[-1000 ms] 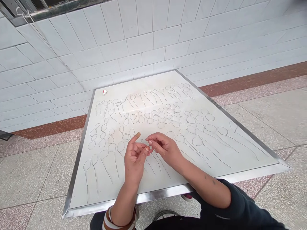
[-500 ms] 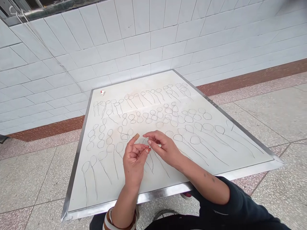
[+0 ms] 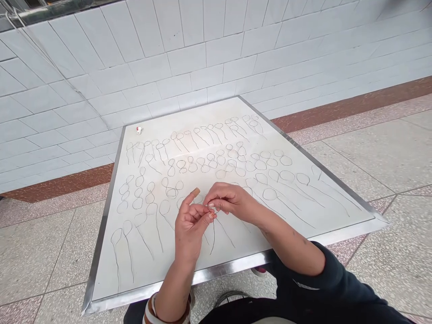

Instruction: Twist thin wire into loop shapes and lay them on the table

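Over the near half of a white board, my left hand (image 3: 194, 222) pinches a thin dark wire (image 3: 213, 236) between thumb and index finger; its tail hangs below the fingertips. My right hand (image 3: 234, 202) meets it from the right, thumb and index finger closed on the same wire near a small loop. A tan wrap covers one raised left fingertip. Around and under the hands lie many thin wire pieces, some with one loop and a long tail (image 3: 118, 252), others bent into double loops (image 3: 138, 198).
The white board (image 3: 168, 279) has a metal edge. A small white and red object (image 3: 139, 130) sits at its far left corner. Behind stands a white tiled wall (image 3: 189, 63); speckled floor (image 3: 357, 157) shows on both sides.
My right hand's fingers have come down and closed at my left fingertips, where they were apart before. The wire's tail has swung a little. The whole view has shifted slightly.
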{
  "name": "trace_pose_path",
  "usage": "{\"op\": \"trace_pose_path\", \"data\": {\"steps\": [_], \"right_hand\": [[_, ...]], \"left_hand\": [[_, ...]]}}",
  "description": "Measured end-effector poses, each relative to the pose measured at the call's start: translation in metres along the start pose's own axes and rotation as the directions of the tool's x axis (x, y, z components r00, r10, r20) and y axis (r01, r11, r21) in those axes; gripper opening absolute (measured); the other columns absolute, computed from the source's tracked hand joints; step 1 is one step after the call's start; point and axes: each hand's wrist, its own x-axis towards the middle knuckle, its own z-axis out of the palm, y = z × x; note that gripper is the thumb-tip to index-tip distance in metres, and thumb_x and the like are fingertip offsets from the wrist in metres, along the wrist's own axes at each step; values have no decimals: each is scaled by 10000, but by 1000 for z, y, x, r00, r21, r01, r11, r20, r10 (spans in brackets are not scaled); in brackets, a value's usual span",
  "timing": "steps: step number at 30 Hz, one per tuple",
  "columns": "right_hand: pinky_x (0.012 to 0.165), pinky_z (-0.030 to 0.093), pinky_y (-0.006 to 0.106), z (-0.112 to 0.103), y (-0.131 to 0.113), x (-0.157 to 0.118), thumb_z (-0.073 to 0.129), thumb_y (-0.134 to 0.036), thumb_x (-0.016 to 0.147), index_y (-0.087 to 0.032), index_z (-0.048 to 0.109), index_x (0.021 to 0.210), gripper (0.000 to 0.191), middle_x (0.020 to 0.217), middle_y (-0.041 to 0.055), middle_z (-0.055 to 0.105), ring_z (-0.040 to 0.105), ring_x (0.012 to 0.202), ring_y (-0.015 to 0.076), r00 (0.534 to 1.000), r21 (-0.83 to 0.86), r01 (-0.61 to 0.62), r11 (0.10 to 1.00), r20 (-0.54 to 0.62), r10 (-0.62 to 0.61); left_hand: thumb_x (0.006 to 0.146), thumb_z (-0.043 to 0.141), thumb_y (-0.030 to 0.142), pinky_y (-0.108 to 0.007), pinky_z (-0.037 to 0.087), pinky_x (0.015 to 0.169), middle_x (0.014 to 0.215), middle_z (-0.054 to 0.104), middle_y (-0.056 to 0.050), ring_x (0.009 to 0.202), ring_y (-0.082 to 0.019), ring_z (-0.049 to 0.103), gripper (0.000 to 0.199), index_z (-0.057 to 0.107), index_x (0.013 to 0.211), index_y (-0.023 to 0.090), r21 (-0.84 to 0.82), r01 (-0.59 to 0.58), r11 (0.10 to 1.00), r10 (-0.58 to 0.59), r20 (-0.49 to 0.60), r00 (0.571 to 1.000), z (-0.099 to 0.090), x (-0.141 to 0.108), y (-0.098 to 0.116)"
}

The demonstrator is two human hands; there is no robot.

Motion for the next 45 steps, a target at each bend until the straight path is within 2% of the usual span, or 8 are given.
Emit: {"op": "trace_pose_path", "data": {"steps": [6,11,18,21,30,35,39,45], "right_hand": [[495,443,202,1,-2,-2,558,-337,927,-224,676,845,183,832,0,538,520,589,70,1000,11,7,1000,-22,-6],[527,455,207,2,-8,-4,529,-311,945,-221,663,845,191,844,3,535,532,618,73,999,-20,32,999,-8,-32],[667,515,257,-1,-2,-2,602,-331,913,-254,707,909,131,832,25,604,576,847,152,994,-89,107,990,-9,-108],[691,511,262,-4,-2,-2,606,-332,914,-240,695,848,144,792,23,604,558,838,153,991,-111,130,985,7,-130],[564,422,193,-14,-14,-6,539,-273,955,-195,666,874,170,830,5,496,506,709,91,980,-103,109,989,178,-89],[686,437,219,-19,-21,-11,509,-226,967,-195,653,865,179,867,5,523,530,768,92,968,-221,149,964,234,-96],[614,404,199,-21,-25,-13,485,-186,955,-194,649,819,213,881,-3,513,491,687,67,952,-272,196,942,281,-117],[615,403,209,-21,-23,-12,444,-247,980,-213,656,796,283,869,-4,519,503,717,84,953,-316,175,932,290,-81]], "left_hand": [[737,763,166,-290,536,767,734,657,57,698,-111,657,636,518,1309,293,-16,-56,998,55,-34,998,2,-3,0],[746,755,155,-312,548,780,721,657,58,695,-120,669,566,553,1258,288,-9,-116,993,115,-58,992,3,-6,-2],[778,731,171,-306,526,781,721,650,66,669,-106,647,637,477,1348,296,-93,-38,995,36,-27,999,4,-5,-3],[786,725,175,-301,516,770,722,653,71,646,-99,639,638,464,1356,295,-112,-15,994,13,-16,1000,4,-4,-1],[773,730,139,-316,520,770,699,638,72,637,-105,645,519,568,1243,291,-119,6,993,5,91,996,3,-6,1],[771,725,133,-297,523,712,700,631,63,642,-111,639,502,581,1230,278,-128,17,992,-5,94,996,4,-5,-7],[775,723,137,-291,518,699,702,627,56,648,-111,628,487,589,1226,261,-126,29,992,-20,77,997,7,-4,-13],[783,721,150,-290,510,736,710,626,55,641,-103,630,451,601,1204,258,-88,36,995,-30,67,997,7,-4,-13]]}}
